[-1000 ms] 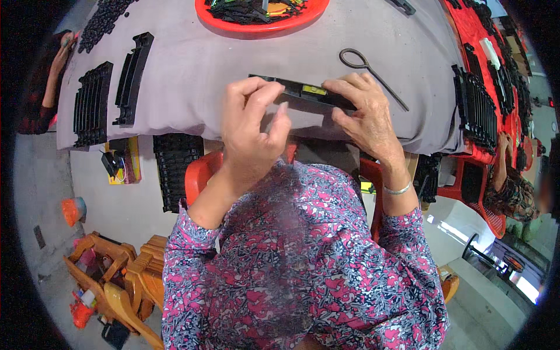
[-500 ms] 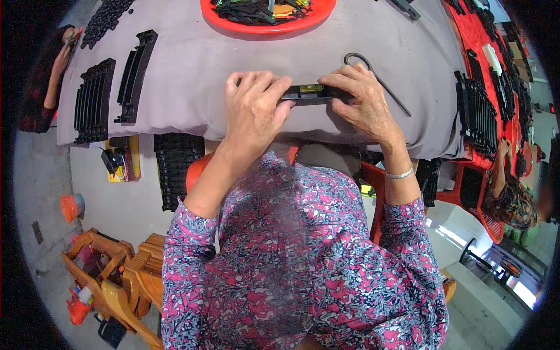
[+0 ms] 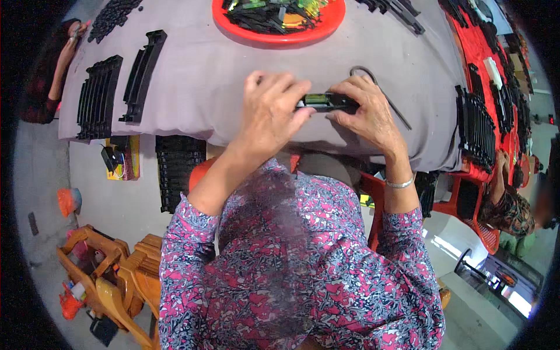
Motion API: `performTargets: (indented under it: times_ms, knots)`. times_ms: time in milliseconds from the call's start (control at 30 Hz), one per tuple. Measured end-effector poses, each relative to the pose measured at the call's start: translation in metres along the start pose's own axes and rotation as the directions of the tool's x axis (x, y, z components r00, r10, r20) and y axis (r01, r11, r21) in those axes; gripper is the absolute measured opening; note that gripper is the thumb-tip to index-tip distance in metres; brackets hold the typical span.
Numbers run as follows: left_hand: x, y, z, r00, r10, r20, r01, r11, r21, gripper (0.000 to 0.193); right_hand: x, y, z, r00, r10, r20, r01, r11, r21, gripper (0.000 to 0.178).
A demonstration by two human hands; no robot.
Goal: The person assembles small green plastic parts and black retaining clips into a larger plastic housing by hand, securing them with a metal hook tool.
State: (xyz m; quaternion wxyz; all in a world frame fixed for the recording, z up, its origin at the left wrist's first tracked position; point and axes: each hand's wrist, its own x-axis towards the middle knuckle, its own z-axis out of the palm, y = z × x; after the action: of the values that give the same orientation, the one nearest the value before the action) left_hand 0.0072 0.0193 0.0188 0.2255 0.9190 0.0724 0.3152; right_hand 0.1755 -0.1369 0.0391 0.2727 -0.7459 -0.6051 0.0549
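Between my hands, just above the cloth's near edge, is a small black spirit level [image 3: 322, 109] with a yellow-green vial in its middle. My right hand [image 3: 367, 111] pinches its right end between thumb and fingers. At the other end, my left hand [image 3: 271, 108] is curled round it, slightly blurred, hiding that end. A dark hooked metal rod [image 3: 395, 109] lies on the table just beyond my right hand. Farther off stands a red round tray [image 3: 280, 39] heaped with black strips and yellow-green vials.
Black level bodies [image 3: 99, 99] are lined up at left on the grey cloth [image 3: 192, 64], with two more [image 3: 142, 79] beside them. Small black pieces [image 3: 114, 20] lie at far left. Another stack [image 3: 475, 125] stands at right. Co-workers' arms [image 3: 58, 67] [image 3: 500, 186] show at both sides.
The level has tilted and shifted a little nearer my body, and my left hand has moved along it. The whole view has shifted slightly. Both hands remain on the level.
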Motion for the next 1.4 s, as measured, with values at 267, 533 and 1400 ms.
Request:
performTargets:
  times_ms: [267,533,1400]
  knots:
    - [-0.003,0.004,0.018,0.997,0.009,0.075,-0.008,1.000,-0.009,0.031,0.034,-0.003,-0.021,0.962,0.236,-0.139,-0.183,0.932,0.313,0.024]
    - [0.001,0.005,0.017,0.994,0.014,0.105,-0.012,1.000,-0.026,0.033,0.135,0.034,0.021,0.979,0.097,-0.179,-0.022,0.924,0.383,0.019]
    - [0.001,0.002,0.017,0.997,-0.022,0.068,0.029,0.994,-0.108,0.042,0.166,0.032,0.024,0.941,0.278,-0.195,-0.286,0.958,-0.010,0.023]
